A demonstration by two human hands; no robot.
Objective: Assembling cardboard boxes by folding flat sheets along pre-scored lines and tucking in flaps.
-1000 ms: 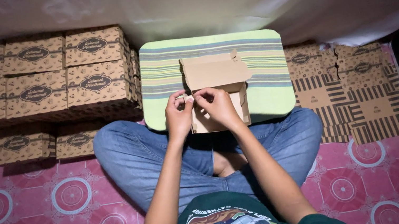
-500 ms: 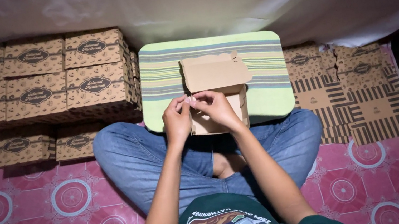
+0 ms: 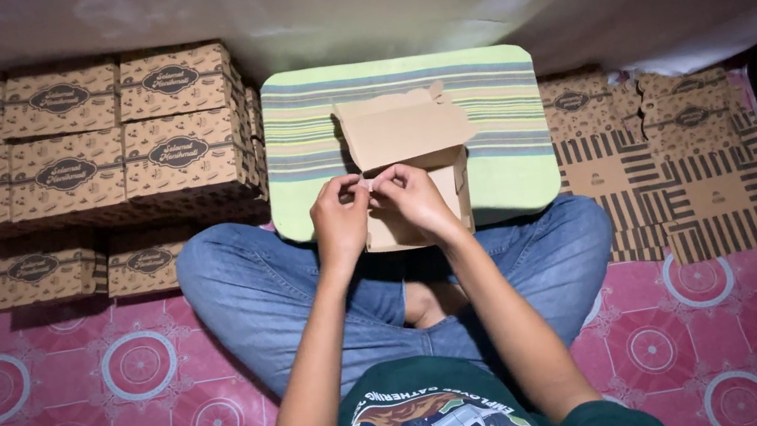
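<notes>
Cardboard box (image 3: 411, 162), plain brown with its lid up, pinched at its near edge by left hand (image 3: 340, 217) and right hand (image 3: 412, 200).

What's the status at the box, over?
Left hand and right hand pinch the box front edge together. Box on striped tray, lid up. Nothing in the way.

Plain brown carton (image 3: 409, 162) open at centre, printed brown boxes (image 3: 68, 140) stacked left — dark oval labels, flat striped cartons (image 3: 669, 162) piled right

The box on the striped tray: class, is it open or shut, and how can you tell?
Open. The box has its lid flap raised behind both hands, left and right, which pinch its near edge.
</notes>
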